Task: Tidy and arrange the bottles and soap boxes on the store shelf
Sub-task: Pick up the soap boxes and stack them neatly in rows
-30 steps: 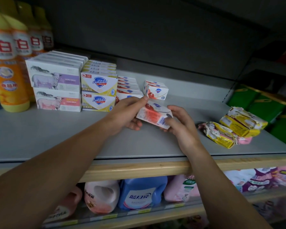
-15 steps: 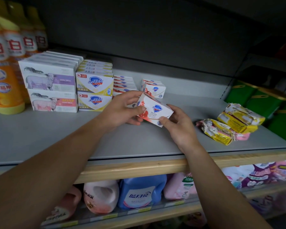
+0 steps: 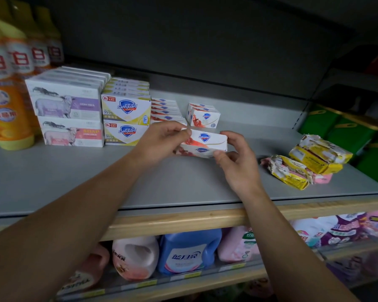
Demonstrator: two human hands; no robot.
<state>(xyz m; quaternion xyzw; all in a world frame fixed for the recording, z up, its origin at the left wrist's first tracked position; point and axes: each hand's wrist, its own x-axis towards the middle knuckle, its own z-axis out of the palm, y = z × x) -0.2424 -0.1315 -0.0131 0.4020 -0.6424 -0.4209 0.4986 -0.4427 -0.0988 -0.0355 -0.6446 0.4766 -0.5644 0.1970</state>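
A flat grey metal shelf (image 3: 52,182) with a pale wooden front edge fills the middle of the frame, backed by a dark grey wall; a lower shelf at the bottom holds pink and blue detergent jugs (image 3: 188,251). At centre frame, above the shelf, both hands hold a white cardboard Safeguard soap box with red fruit print (image 3: 202,143), its long axis running left to right and tilted slightly down at the right, logo face toward the camera. The left hand (image 3: 162,140) pinches its left end with curled fingers; the right hand (image 3: 238,162) grips its right end, thumb under the front. Stacked soap boxes (image 3: 126,118) and orange bottles (image 3: 4,94) stand at upper left; crumpled yellow packets (image 3: 310,162) lie at right.
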